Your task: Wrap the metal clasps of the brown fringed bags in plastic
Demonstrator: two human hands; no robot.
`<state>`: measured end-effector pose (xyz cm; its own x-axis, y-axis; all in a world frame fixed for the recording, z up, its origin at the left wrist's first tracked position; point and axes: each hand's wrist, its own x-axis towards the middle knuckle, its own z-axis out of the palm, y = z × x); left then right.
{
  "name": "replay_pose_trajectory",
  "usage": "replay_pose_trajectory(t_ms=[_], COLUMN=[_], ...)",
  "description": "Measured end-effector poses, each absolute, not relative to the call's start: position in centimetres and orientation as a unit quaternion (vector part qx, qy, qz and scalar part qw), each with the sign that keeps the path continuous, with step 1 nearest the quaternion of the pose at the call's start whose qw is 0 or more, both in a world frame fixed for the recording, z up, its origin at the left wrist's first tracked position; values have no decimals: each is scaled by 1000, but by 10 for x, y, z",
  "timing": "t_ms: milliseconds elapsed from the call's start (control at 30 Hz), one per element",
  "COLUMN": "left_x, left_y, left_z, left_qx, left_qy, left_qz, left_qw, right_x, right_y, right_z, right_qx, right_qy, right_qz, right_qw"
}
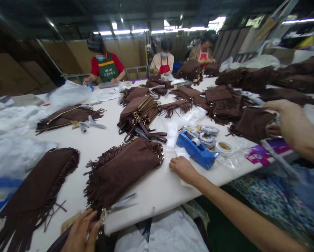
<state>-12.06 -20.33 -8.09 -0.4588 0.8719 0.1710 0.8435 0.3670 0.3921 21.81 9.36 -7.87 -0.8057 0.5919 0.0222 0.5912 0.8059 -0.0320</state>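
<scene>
A brown fringed bag lies in front of me on the white table, with metal fittings at its far end. At its near corner, my left hand is closed around a brown strap beside a metal clasp; the palm side is hidden. Beyond the bag's right end, my right hand has its fingers bent and closed on thin white wrapping paper. Just right of that hand stands a blue tape dispenser. A roll of tape sits beside the dispenser.
Another fringed bag lies at left, near white plastic bags. Stacked brown bags occupy the middle. At right, a co-worker's hand touches a bag. Several people work across the white table.
</scene>
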Motion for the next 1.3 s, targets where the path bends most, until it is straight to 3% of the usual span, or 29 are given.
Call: replay_pose_trajectory(t_ms=[300, 633, 900, 1133, 1300], left_x=[-59, -8, 62, 89, 91], left_y=[-175, -129, -1, 75, 81], left_z=[-55, -44, -35, -69, -77], left_qx=[542, 495, 517, 460, 479], left_qy=[802, 766, 628, 607, 605], left_qz=[236, 327, 473, 436, 422], left_qw=[90, 247, 338, 480, 475], right_x=[223, 226, 241, 250, 260], right_y=[97, 112, 127, 127, 114], right_z=[-83, -76, -78, -77, -71], right_qx=[-291, -341, -345, -349, -376], right_qy=[-956, -909, -825, -751, -781], right_qz=[33, 210, 408, 504, 409], right_qw=[31, 118, 186, 243, 286])
